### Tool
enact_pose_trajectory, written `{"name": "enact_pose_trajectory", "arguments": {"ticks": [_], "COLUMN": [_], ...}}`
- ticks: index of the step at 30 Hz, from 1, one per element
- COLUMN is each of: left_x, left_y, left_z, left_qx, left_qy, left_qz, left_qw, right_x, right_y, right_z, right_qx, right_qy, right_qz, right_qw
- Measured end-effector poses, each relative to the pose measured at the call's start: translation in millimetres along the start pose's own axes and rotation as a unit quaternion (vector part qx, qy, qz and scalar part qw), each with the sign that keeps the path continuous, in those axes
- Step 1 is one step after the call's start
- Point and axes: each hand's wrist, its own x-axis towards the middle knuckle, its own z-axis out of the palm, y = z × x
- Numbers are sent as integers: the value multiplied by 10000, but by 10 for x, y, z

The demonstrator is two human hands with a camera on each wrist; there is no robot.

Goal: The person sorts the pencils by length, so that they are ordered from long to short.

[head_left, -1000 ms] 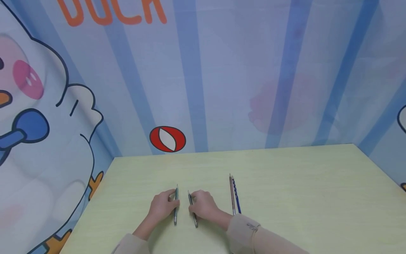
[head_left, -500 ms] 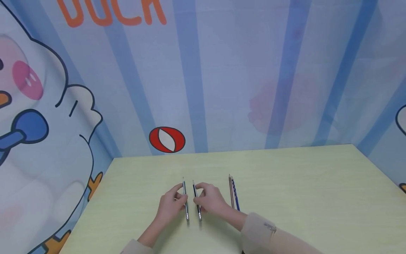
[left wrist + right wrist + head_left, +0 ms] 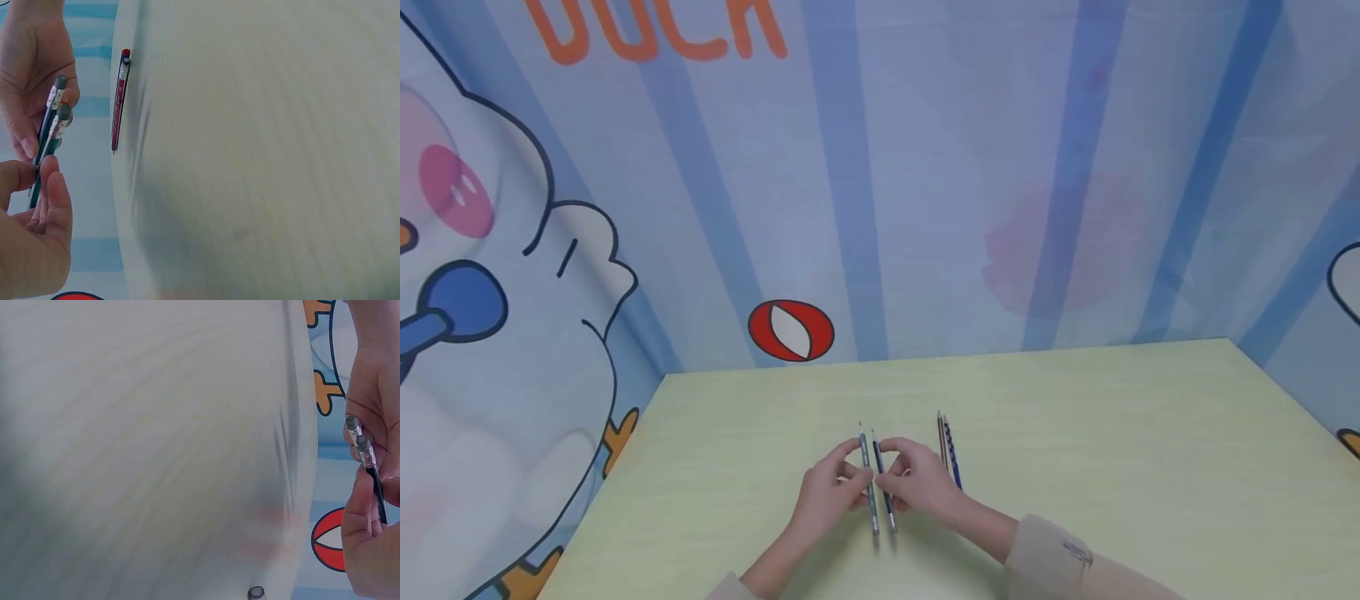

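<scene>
My left hand [image 3: 826,498] pinches a green-blue pencil [image 3: 873,515] between thumb and fingers. Opposite it, my right hand [image 3: 925,483] pinches a dark pencil [image 3: 891,515]. The two pencils stand side by side with a narrow gap at their tips, points away from me and grey eraser ends toward me. Both are held over the pale yellow table [image 3: 1075,458]. In the left wrist view the left hand's pencil [image 3: 60,125] overlaps the other pencil [image 3: 54,99]. The right wrist view shows the dark pencil's eraser end [image 3: 365,447] in front.
Right of the right hand lie a reddish-brown pencil [image 3: 942,437] and a blue pencil [image 3: 953,458], nearly parallel; the right hand and forearm hide their near ends. A printed backdrop [image 3: 925,167] with a duck and a red ball rises behind the table.
Both hands have shifted right, the left one farther, bringing the two held pencils closer together. The pair lying on the table stays in place.
</scene>
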Motion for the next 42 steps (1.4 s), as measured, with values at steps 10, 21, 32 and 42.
{"name": "enact_pose_trajectory", "arguments": {"ticks": [10,21,32,42], "left_x": [-35,10,224,490], "left_y": [64,130,257,331], "left_z": [102,284,570,834], "left_qx": [-56,42,386,284], "left_qy": [-160,-257,-171,-195], "left_qz": [-48,23,145,-40], "left_qw": [9998,9997,9990,9994], "right_x": [-91,-189,-340,-436], "right_y": [36,147,245,333], "right_z": [-84,-270,-611,-896], "right_qx": [51,57,77,-94], "right_qy": [43,174,449,853], "right_qz": [26,156,253,373], "right_qw": [10000,9997,9986,9956]}}
